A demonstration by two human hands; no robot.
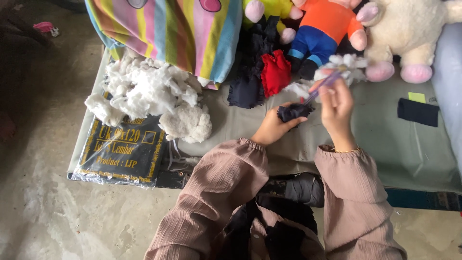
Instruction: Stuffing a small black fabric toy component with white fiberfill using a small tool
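Observation:
My left hand grips a small dark navy fabric piece just above the grey-green cloth surface. My right hand holds a thin purple stick, tilted with its lower end pointing into the navy piece. White stuffing fluff lies just behind the right hand. A red fabric piece and a longer dark navy fabric piece lie further back.
A heap of white stuffing sits at the left, partly over a black plastic-wrapped packet. A striped pillow and plush toys line the back. A dark rectangular patch lies at the right. Concrete floor lies below.

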